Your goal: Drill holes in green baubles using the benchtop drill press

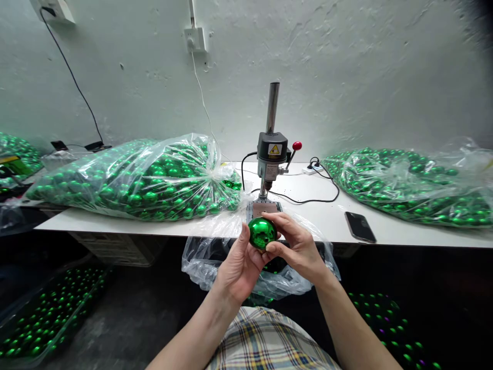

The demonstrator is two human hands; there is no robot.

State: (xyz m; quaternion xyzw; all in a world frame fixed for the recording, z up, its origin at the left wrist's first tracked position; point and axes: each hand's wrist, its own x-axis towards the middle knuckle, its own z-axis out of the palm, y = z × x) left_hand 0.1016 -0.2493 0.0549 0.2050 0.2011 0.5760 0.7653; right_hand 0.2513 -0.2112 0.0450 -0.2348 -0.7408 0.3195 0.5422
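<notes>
A shiny green ball ornament (262, 233) is held up between both hands, in front of a small bench drill press (272, 149). My left hand (242, 264) cups the ball from the left and below, its thumb along the side. From the right, my right hand (295, 246) grips it with fingers over the top and thumb at the lower edge. Just behind the ball lies the drill press's base plate (265, 207), partly hidden by the hands. An opened clear plastic bag (208, 264) hangs at the table edge beneath the hands, with green balls partly visible in it.
Large clear bags of green balls lie on the white table (304, 192), one at left (138, 180) and another at right (416, 185). A phone (360, 227) rests near the front edge. Black cables run by the power strip (313, 168). A bin of balls (50, 313) stands low left.
</notes>
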